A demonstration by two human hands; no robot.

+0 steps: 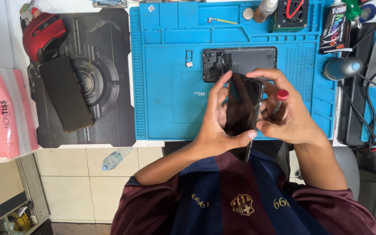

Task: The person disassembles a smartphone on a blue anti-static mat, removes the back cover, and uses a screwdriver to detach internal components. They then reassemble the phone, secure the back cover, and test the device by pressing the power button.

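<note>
We see a dark phone (242,109) held upright above the near edge of the blue repair mat (166,87), between both hands. The left hand (216,122) grips its left edge, with the fingers (223,85) stretched up to the top corner and the thumb pressed at the lower right side. The right hand (290,115) closes around the right edge, its fingers curled and pinching the phone frame, and it also holds a small screwdriver with a red cap (280,99). Just behind the phone, a black back cover (240,61) lies flat on the mat. Farther left on the worktop, another dark phone (66,93) rests on a black pad (96,78), near a red mouse (43,35).
</note>
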